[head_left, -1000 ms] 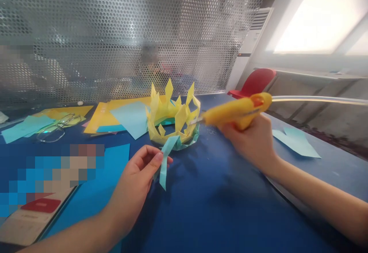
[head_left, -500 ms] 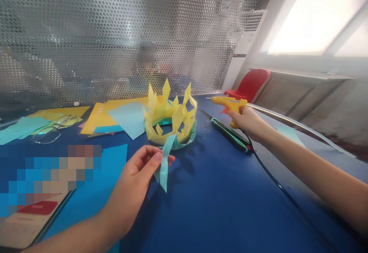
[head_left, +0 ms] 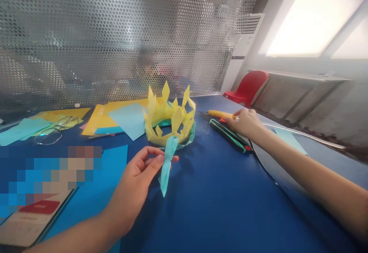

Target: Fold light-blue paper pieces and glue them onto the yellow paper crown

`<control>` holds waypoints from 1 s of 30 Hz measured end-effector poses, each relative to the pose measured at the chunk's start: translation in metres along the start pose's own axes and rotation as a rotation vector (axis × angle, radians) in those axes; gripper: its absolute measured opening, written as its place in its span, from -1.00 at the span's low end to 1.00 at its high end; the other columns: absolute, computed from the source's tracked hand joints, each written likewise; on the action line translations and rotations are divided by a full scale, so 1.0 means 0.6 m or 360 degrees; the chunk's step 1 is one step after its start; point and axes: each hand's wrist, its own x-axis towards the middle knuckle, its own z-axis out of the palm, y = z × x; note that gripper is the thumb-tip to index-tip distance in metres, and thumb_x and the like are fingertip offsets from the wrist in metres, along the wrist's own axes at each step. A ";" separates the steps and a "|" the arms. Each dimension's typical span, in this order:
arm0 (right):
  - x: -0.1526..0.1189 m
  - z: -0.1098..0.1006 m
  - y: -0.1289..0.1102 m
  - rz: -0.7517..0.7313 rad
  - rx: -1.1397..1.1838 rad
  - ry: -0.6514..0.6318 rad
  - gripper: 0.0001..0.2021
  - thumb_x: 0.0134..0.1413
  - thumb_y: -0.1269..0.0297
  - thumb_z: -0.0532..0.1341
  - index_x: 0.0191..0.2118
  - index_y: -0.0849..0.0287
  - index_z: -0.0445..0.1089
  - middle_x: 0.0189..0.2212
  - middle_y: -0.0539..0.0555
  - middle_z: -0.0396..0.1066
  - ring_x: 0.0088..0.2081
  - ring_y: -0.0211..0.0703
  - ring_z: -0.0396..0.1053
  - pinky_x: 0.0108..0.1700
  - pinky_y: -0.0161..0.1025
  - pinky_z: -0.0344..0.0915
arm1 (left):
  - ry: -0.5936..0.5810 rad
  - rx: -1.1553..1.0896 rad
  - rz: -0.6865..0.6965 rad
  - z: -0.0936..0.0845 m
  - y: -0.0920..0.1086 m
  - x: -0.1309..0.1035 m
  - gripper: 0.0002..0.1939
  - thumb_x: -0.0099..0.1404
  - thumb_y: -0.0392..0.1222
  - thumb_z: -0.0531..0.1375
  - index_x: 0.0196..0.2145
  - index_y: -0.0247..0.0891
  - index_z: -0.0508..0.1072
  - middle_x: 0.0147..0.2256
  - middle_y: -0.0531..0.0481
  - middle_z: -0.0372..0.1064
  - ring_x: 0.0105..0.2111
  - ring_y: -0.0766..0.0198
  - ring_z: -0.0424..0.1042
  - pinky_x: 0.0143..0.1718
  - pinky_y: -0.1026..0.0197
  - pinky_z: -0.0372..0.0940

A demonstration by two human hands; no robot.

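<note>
My left hand (head_left: 146, 172) pinches a light-blue folded paper piece (head_left: 166, 168), narrow at its middle like a bow, between thumb and fingers. Just behind it stands a yellow paper crown (head_left: 176, 120) with diamond-shaped points and a light-blue crumpled paper band at its base. Over on the right, my right hand (head_left: 245, 122) has its fingers on a yellow glue gun (head_left: 220, 114), which is low at the table with its nozzle pointing left. Part of the gun's handle is hidden by the hand. A black and green utility knife (head_left: 230, 136) lies right beside it.
Blue table (head_left: 215, 207). Yellow paper sheets (head_left: 96, 117), a pale-blue sheet (head_left: 129, 120) and glasses (head_left: 48, 136) lie at the back left. A phone (head_left: 37, 214) rests on blue card (head_left: 94, 207). A black cord (head_left: 273, 180) runs right; a red chair (head_left: 248, 86) stands beyond.
My right hand has lowered the glue gun from above the knife to the table, tipping it onto its side. The paper piece in my left hand has turned slightly.
</note>
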 end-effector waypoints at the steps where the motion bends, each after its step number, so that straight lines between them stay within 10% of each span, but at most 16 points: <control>1: -0.008 -0.006 -0.012 -0.0041 0.0057 0.0079 -0.70 0.28 0.19 0.18 0.07 0.15 0.34 0.06 0.15 0.35 -0.04 -0.07 0.40 -0.03 0.00 0.40 | -0.0003 -0.0001 -0.0002 0.000 -0.001 0.000 -0.79 0.31 0.04 0.23 -0.28 -0.12 0.38 -0.17 0.04 0.57 -0.11 0.23 0.43 -0.02 0.16 0.23; 5: -0.072 -0.034 -0.080 -0.0537 0.0399 0.0181 -0.75 0.27 0.15 0.18 -0.04 0.16 0.37 -0.05 0.12 0.39 -0.13 -0.12 0.40 -0.08 -0.06 0.39 | -0.0017 -0.0026 -0.0005 0.001 -0.002 0.001 -0.79 0.32 0.05 0.22 -0.27 -0.12 0.37 -0.16 0.03 0.57 -0.13 0.27 0.45 -0.06 0.23 0.26; 10: -0.182 -0.040 -0.157 -0.1143 0.0824 -0.0253 -0.80 0.11 0.10 0.30 -0.37 0.06 0.32 -0.45 -0.03 0.37 -0.41 -0.21 0.37 -0.34 -0.24 0.39 | -0.0063 -0.0035 0.0024 0.002 -0.004 0.007 -0.76 0.28 0.04 0.25 -0.30 -0.15 0.37 -0.37 0.09 0.52 -0.35 0.35 0.43 -0.34 0.37 0.26; 16: -0.223 -0.015 -0.179 -0.0767 0.1529 -0.0898 -0.81 0.07 0.20 0.34 -0.28 0.12 0.34 -0.36 -0.01 0.44 -0.35 -0.24 0.42 -0.24 -0.25 0.42 | -0.0081 0.0015 0.0034 -0.002 -0.007 0.007 -0.73 0.25 0.07 0.27 -0.32 -0.17 0.38 -0.46 0.14 0.40 -0.44 0.39 0.31 -0.43 0.40 0.20; 30: -0.224 -0.015 -0.175 -0.0730 0.1579 -0.0810 -0.82 0.06 0.22 0.35 -0.27 0.10 0.36 -0.32 0.01 0.43 -0.27 -0.18 0.42 -0.14 -0.19 0.39 | -0.0042 0.0084 0.0152 0.001 -0.004 0.005 -0.83 0.25 -0.05 0.30 -0.36 -0.18 0.50 -0.31 0.09 0.46 -0.21 0.29 0.39 -0.14 0.32 0.27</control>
